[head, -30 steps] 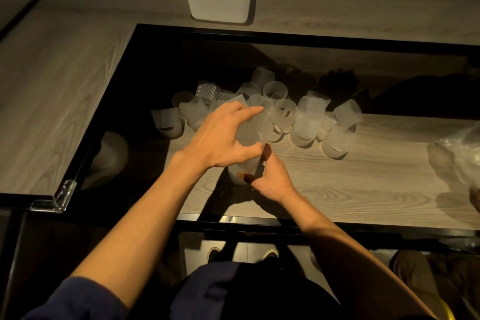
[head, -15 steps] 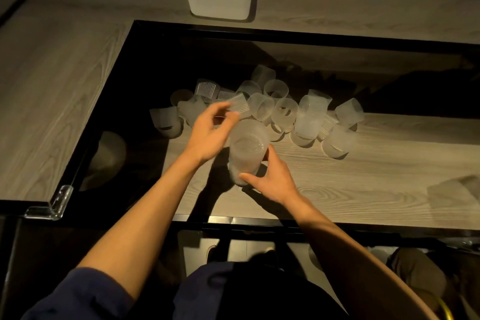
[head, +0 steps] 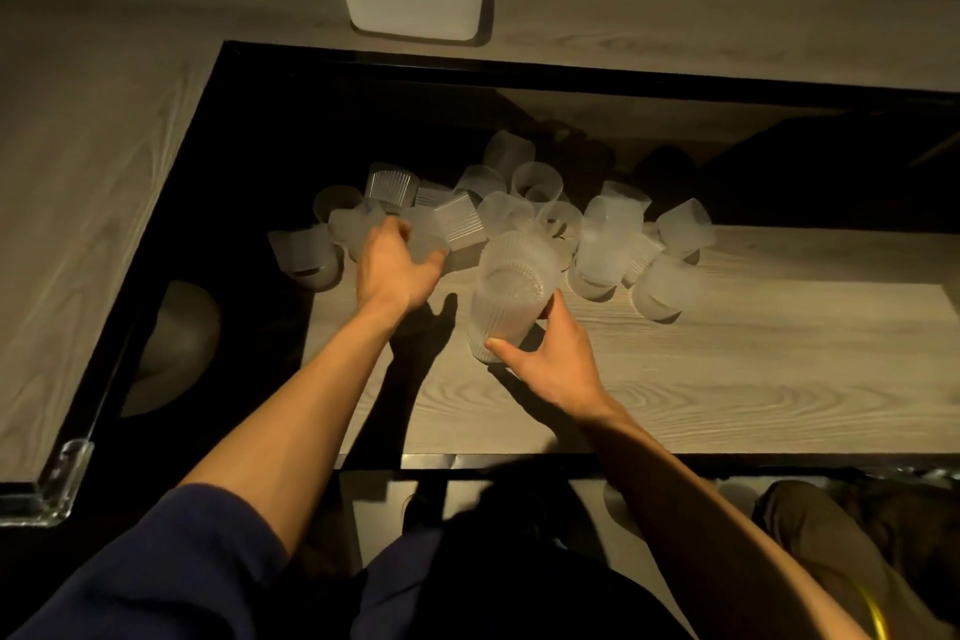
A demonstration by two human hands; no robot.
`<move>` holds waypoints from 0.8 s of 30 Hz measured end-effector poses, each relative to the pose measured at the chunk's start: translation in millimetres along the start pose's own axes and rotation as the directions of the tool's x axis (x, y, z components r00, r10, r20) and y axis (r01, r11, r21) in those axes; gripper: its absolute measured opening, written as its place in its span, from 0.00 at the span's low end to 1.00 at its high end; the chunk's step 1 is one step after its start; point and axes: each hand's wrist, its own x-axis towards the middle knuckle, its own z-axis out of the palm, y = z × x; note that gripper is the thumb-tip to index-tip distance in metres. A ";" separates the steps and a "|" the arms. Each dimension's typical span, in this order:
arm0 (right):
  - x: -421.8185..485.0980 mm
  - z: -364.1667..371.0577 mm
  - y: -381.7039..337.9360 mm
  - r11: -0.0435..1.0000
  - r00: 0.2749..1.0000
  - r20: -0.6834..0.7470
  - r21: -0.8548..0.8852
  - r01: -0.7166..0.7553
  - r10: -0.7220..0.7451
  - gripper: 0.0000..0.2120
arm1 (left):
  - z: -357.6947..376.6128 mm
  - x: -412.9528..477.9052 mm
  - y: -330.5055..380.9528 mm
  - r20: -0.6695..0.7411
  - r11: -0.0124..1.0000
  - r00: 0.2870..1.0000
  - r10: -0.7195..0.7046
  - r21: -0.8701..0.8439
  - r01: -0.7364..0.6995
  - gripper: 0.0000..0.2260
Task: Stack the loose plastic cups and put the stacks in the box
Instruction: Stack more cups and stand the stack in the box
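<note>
The right hand (head: 550, 359) has its thumb and fingers wrapped round a stack (head: 511, 296) of ribbed frosted cups in the middle of the frame, its mouth tipped up and open towards the person, I'd guess so the next cup can drop straight in. The left hand (head: 395, 270) is over at the left side of the loose cups (head: 524, 203), fingers curled down round a cup (head: 428, 247) there, and it looks to be picking it out to feed the stack. The rest of the cups lie jumbled on their sides across the table (head: 727, 379), just beyond both hands. The box (head: 410, 0) sits well apart at the upper middle of the frame, with what may be a stack already inside; plenty remains to gather before this stack goes there
</note>
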 end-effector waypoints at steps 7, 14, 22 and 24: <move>6.4 -9.4 4.5 0.998 0.998 0.019 0.008 -0.057 0.057 0.42 | 11.8 24.7 28.1 0.116 0.937 0.978 0.176 0.284 -0.203 0.33; 14.2 -17.7 7.4 0.998 0.997 0.038 -0.012 -0.062 0.062 0.44 | 16.3 52.1 31.0 0.204 0.898 0.967 0.155 0.380 -0.224 0.35; 19.2 -19.9 6.6 0.999 0.998 0.046 -0.016 -0.031 0.032 0.43 | 20.3 68.2 20.7 0.201 0.859 0.960 0.194 0.438 -0.265 0.33; 19.6 -20.3 6.8 0.999 0.998 0.049 -0.015 -0.029 0.030 0.43 | 23.5 70.3 18.9 0.230 0.848 0.956 0.182 0.455 -0.271 0.36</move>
